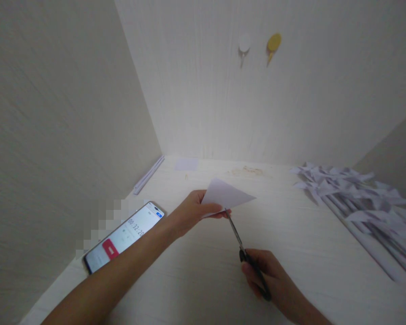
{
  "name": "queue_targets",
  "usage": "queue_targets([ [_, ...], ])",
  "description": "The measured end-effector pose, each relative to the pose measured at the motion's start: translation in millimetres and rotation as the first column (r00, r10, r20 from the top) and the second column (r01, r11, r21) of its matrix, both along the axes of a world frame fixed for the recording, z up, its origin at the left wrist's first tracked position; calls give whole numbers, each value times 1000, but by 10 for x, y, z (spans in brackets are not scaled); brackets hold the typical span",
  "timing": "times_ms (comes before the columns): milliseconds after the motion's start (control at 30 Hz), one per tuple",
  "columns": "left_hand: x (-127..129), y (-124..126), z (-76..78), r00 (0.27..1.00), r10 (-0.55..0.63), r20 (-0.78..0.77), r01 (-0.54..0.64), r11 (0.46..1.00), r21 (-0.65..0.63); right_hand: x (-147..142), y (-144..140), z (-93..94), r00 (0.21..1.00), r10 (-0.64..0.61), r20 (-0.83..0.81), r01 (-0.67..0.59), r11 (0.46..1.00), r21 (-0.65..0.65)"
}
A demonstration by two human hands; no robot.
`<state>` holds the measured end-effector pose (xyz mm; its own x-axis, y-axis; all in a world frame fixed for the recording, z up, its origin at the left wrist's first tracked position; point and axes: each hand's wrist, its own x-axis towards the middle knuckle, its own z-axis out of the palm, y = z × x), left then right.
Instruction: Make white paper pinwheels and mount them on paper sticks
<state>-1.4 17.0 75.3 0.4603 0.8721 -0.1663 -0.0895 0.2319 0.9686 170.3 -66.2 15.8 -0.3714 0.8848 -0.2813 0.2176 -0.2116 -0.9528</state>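
My left hand pinches a white sheet of paper, which looks folded to a triangle with its point toward the right. The thumb lies on top and the fingers are underneath. In my right hand is a pair of black-handled scissors, fingers wrapped round the handles. The blades point up and left, and their tips meet the paper's lower edge beside my left thumb. Whether the blades are parted there is too small to tell.
A phone showing a timer lies left, partly behind my left forearm. Rolled paper sticks rest along the left wall, near a flat paper piece. Several paper pinwheels are heaped at right. Two hooks hang on the back wall.
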Motion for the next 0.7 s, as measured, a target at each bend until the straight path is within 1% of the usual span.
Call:
queue_targets([
  [333,6,-4,18,1000,14,2,-14,1000,-10,3,-3,9,1000,1,1,-1,1000,2],
  [467,18,-26,18,1000,16,16,-16,1000,-2,11,-17,21,1000,27,-4,-27,999,37],
  [567,41,-54,16,999,48,21,-49,999,13,10,-25,15,999,29,-28,-28,998,64],
  [700,74,-94,6,995,102,20,-103,994,35,1,-27,-1,1000,2,-18,-1,998,70],
])
